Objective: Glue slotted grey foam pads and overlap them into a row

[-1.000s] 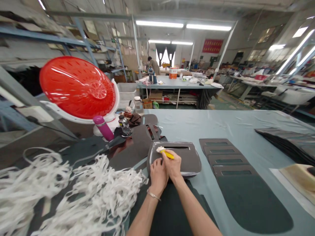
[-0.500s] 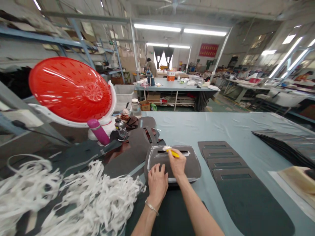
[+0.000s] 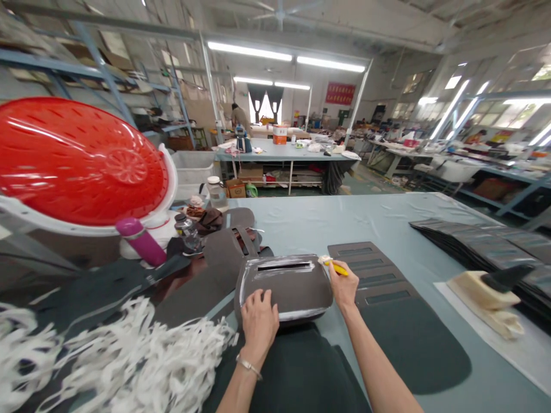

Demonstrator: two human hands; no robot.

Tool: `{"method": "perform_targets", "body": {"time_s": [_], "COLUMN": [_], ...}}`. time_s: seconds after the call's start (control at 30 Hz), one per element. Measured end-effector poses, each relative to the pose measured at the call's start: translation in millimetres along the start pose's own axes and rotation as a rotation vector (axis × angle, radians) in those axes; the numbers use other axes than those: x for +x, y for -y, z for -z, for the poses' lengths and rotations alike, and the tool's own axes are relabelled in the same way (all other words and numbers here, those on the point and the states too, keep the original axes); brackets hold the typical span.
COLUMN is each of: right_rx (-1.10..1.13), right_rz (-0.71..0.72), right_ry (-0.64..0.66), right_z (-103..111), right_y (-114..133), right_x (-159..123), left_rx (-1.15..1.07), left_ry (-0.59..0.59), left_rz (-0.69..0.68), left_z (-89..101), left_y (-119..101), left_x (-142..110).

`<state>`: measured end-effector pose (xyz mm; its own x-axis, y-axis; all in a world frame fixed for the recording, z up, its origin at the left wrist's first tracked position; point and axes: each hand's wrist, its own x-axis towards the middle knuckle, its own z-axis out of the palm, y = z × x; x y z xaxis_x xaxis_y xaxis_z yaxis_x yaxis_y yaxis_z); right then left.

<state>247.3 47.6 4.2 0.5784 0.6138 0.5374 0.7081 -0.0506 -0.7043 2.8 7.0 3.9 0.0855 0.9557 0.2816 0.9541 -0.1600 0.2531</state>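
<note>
In front of me lies a dark grey rounded panel point(image 3: 287, 289) with a long slot near its far edge. White smears, like glue, run around the slot and along the panel's edges. My left hand point(image 3: 260, 320) rests with fingers spread on the panel's near left part. My right hand point(image 3: 344, 287) grips a brush with a yellow handle point(image 3: 340, 268); its whitish bristles are at the panel's far right corner. Beneath and nearer to me is dark green sheet material point(image 3: 301, 373). Several slotted dark panels point(image 3: 400, 327) overlap to the right.
White strips point(image 3: 163, 361) lie heaped at the left, near a purple flask point(image 3: 142, 241) and a red plastic lid or basin point(image 3: 86, 163). At the right stand a cream-coloured container point(image 3: 482, 298) with a black object and a stack of dark sheets point(image 3: 477, 246). A person point(image 3: 240, 117) is far off.
My right hand has moved the brush from the slot rightward to the panel's far right corner. My left hand stays on the panel. The whole view has turned somewhat to the right.
</note>
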Motion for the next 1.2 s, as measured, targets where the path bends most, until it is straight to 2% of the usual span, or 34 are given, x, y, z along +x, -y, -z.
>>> {"method": "perform_targets", "body": {"time_s": [0.13,0.33,0.4,0.5,0.6,0.67,0.8,0.9,1.03,1.13,1.2], "right_rx": [-0.075,-0.145,-0.105,0.006,0.134,0.216,0.33,0.404,0.425,0.374,0.336], "right_rz": [-0.026,-0.072,-0.094,-0.145,-0.24,-0.296,-0.324,-0.339,-0.363,-0.356,-0.342], "right_ry": [0.059,0.105,0.106,0.068,0.106,0.129,0.117,0.131,0.13,0.109,0.088], "right_z": [19.8,88.3,99.2,91.1,68.8,58.3,55.8,58.3,56.7,56.8,59.0], "right_y": [-1.1,4.5,5.2,1.1,-4.3,-3.7,9.6,20.2,23.0,19.9,18.0], "right_x": [-18.6,-77.2,-86.5,-85.4,-79.1,-79.1,-90.9,-100.6,-107.3,-109.8,-110.0], "left_rx": [0.03,0.041,0.035,-0.12,-0.292,-0.31,-0.331,-0.415,-0.576,-0.76,-0.89], "left_ry": [0.077,0.178,0.186,0.207,0.263,0.273,0.298,0.349,0.44,0.503,0.509], "left_rz": [-0.02,-0.03,-0.027,-0.062,-0.074,-0.043,0.078,0.158,0.15,0.142,0.143], "left_z": [-4.6,-7.3,-8.1,-15.2,-29.1,-38.5,-49.8,-51.4,-46.1,-33.6,-18.3], "left_y": [-19.4,-30.1,-38.9,-70.0,-113.1,-138.2,-163.5,-163.4,-148.1,-128.0,-113.0], "left_x": [6.4,19.4,24.5,31.8,39.7,45.9,59.5,68.8,77.5,77.3,72.1]}}
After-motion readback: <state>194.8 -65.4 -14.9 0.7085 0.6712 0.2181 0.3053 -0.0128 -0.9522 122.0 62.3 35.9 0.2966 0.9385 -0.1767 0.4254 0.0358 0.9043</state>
